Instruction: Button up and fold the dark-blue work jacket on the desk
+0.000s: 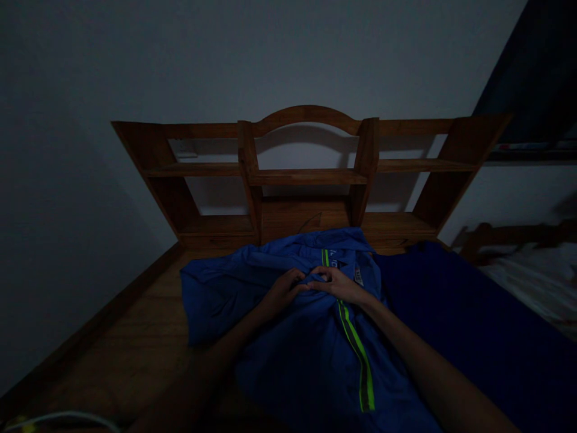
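A blue jacket (279, 325) with a yellow-green stripe and white lettering lies spread over the wooden desk top (130, 337). Near its middle, my left hand (287, 287) pinches a fold of the cloth between thumb and fingers. Close against it, my right hand (336, 284) grips the same gathered fold, its fingertips almost meeting those of the left. The bunched fabric hides exactly what lies between the fingers. A small pale label (358, 275) shows on the jacket just right of my right hand.
A wooden shelf unit (309, 177) stands at the back against the grey wall (288, 54). Darker blue cloth (455, 313) lies at the right. A pale cable (63, 415) curves at the lower left. White fabric (536, 276) sits at the far right, by wooden furniture.
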A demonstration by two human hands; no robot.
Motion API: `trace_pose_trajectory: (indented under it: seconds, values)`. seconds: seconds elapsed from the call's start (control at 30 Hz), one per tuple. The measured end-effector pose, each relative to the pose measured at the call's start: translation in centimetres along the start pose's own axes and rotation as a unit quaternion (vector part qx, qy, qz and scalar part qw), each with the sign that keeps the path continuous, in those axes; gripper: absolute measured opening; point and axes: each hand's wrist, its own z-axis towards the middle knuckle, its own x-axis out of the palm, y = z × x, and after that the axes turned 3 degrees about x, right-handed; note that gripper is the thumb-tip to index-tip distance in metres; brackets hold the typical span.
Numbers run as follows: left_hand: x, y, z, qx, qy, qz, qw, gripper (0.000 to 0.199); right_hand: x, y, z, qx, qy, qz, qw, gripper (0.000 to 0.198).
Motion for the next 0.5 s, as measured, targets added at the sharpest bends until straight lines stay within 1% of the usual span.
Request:
trace_pose_trajectory:
  seconds: [0.1, 0.23, 0.33, 0.43, 0.5]
  values:
    - [-0.1, -0.3, 0.0, 0.002, -0.010, 0.003, 1.000, 0.024, 0.2, 0.0, 0.0, 0.004, -0.005, 0.029, 1.000, 0.045]
    - [-0.4, -0.4, 0.1, 0.002, -0.050, 0.055, 0.997, 0.025, 0.5, -0.5, 0.3, 0.004, -0.046, 0.026, 0.999, 0.044]
    - [-0.7, -0.3, 0.2, 0.010, -0.059, 0.088, 0.994, 0.026, 0.7, -1.2, 0.8, -0.006, -0.078, 0.012, 0.997, 0.039]
    - [-0.8, -0.3, 0.3, 0.009, -0.049, 0.066, 0.997, 0.032, 0.9, -1.6, 1.0, -0.014, -0.101, 0.007, 0.995, 0.034]
    - [-0.8, -0.3, 0.3, -0.023, -0.050, 0.035, 0.998, 0.037, 1.0, -1.6, 1.0, -0.010, -0.097, 0.024, 0.995, 0.034]
